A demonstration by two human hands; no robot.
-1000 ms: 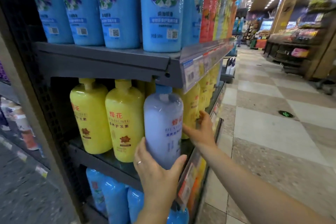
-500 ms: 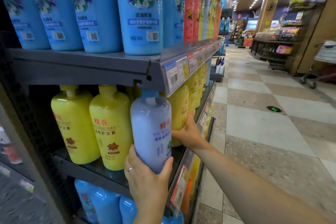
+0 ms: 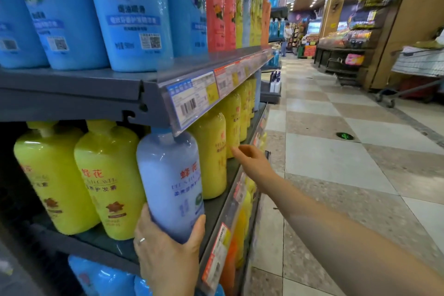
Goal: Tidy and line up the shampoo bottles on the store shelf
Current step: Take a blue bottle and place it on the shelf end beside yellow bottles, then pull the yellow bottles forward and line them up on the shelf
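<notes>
A pale lilac-blue shampoo bottle stands at the front of the middle shelf, its cap under the upper shelf's price rail. My left hand grips its base from below. Yellow bottles stand to its left, and more yellow bottles run in a row to its right. My right hand reaches out with loosely extended fingers beside that row, fingertips just short of a yellow bottle.
Tall blue bottles, then red and yellow ones, fill the upper shelf. Blue bottles sit on the shelf below. The tiled aisle floor lies to the right, with a trolley and displays beyond.
My right hand has let go of the yellow bottle beside the lilac one and drawn back a little toward the aisle. My left hand keeps its hold on the lilac bottle.
</notes>
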